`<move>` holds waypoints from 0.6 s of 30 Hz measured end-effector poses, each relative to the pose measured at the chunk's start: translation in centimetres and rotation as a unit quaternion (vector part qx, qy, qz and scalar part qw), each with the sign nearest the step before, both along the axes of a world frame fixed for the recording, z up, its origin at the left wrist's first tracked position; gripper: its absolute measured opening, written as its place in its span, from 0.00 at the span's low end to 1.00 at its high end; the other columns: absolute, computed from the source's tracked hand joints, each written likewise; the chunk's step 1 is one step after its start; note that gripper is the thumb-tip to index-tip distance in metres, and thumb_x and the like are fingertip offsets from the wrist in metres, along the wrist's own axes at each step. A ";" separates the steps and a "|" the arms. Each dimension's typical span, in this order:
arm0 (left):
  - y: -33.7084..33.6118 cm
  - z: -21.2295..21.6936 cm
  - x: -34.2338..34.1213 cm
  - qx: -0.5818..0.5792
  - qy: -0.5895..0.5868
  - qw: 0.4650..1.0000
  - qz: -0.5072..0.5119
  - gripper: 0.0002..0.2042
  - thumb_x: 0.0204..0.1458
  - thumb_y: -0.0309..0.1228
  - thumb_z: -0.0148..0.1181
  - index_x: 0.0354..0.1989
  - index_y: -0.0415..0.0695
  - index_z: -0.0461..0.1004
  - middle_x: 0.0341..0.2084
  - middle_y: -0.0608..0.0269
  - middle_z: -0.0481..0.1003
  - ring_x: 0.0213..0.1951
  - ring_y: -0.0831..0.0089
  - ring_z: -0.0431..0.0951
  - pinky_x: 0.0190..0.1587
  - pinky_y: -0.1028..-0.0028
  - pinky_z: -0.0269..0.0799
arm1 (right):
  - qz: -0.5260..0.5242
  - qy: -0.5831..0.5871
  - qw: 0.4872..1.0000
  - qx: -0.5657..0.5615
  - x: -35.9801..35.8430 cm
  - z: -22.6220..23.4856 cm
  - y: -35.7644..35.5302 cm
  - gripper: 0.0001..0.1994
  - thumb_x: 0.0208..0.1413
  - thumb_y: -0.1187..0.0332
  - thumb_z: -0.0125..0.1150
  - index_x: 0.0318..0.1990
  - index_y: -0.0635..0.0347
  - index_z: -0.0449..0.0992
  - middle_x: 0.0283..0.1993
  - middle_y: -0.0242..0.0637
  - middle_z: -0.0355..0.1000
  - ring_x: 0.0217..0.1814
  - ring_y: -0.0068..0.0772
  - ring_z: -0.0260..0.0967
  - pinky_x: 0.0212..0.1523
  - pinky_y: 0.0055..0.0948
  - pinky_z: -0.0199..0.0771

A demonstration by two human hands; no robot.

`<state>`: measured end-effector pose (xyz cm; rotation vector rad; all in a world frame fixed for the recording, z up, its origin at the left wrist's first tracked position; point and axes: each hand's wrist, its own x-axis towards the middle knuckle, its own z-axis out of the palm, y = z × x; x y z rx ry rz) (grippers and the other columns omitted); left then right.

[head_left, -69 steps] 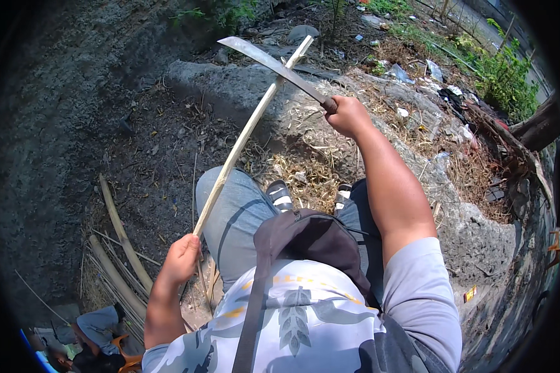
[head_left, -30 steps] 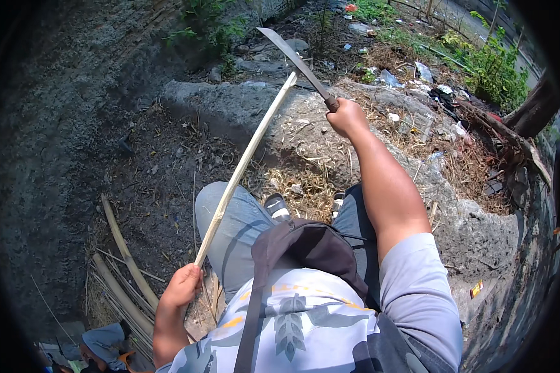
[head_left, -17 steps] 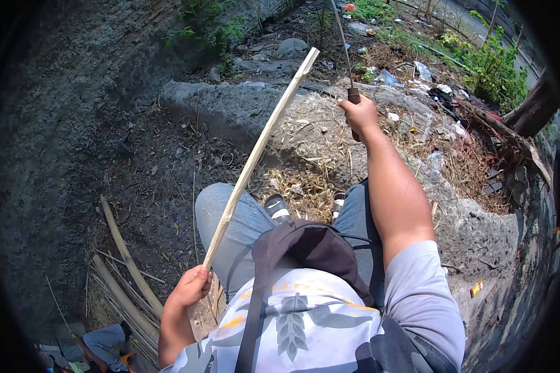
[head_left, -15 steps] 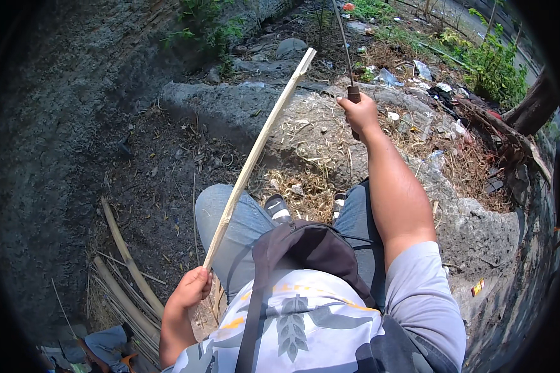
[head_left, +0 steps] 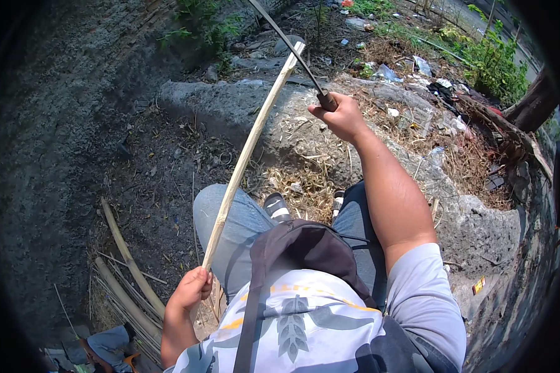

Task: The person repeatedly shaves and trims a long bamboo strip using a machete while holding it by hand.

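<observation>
My left hand [head_left: 191, 290], at the lower left, is closed round the near end of a long pale wooden strip [head_left: 241, 168]. The strip slants up and away past my left knee, and its far tip looks roughly cut. In my right hand [head_left: 343, 118], reached out ahead, is the brown handle of a long-bladed knife [head_left: 310, 74]. Its thin dark blade points up and to the left, crossing the strip's far end in view. Whether the blade touches the wood I cannot tell.
Several long curved poles [head_left: 127, 248] and thin strips lie at lower left, near another person's leg [head_left: 109, 345]. Pale shavings [head_left: 302, 186] cover the ground by my feet. A rough wall [head_left: 50, 168] rises on the left; litter [head_left: 389, 73] and a tree trunk [head_left: 535, 105] are at far right.
My right hand has moved left and slightly nearer. The knife has tilted left, so its blade now crosses the strip's tip. The strip has shifted slightly left; my left hand stays almost still.
</observation>
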<state>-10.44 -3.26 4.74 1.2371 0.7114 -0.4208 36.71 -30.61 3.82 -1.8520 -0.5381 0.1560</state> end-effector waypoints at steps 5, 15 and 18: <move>-0.2 0.0 0.0 0.007 -0.010 1.000 -0.014 0.20 0.70 0.50 0.45 0.34 0.46 0.66 0.18 0.77 0.53 0.18 0.84 0.49 0.21 0.78 0.45 | 0.004 -0.097 0.994 -0.049 0.3 -1.2 0.1 0.18 0.53 0.52 0.73 0.33 0.57 0.78 0.26 0.31 0.73 0.29 0.26 0.68 0.32 0.31 0.68; -1.2 1.5 -0.7 -0.092 -0.030 0.995 -0.001 0.21 0.70 0.51 0.43 0.34 0.46 0.65 0.18 0.76 0.52 0.18 0.83 0.47 0.21 0.77 0.45 | 0.073 -0.365 0.901 -0.223 -1.3 0.4 1.3 0.08 0.47 0.64 0.67 0.32 0.53 0.76 0.29 0.46 0.76 0.34 0.56 0.75 0.34 0.51 0.75; -1.3 2.2 -1.6 -0.026 -0.004 1.000 -0.009 0.20 0.70 0.51 0.43 0.34 0.47 0.64 0.17 0.76 0.52 0.18 0.83 0.49 0.21 0.77 0.46 | -0.036 -0.174 0.953 -0.244 1.8 -1.1 -0.3 0.10 0.53 0.60 0.66 0.39 0.53 0.80 0.37 0.48 0.79 0.42 0.56 0.77 0.43 0.48 0.76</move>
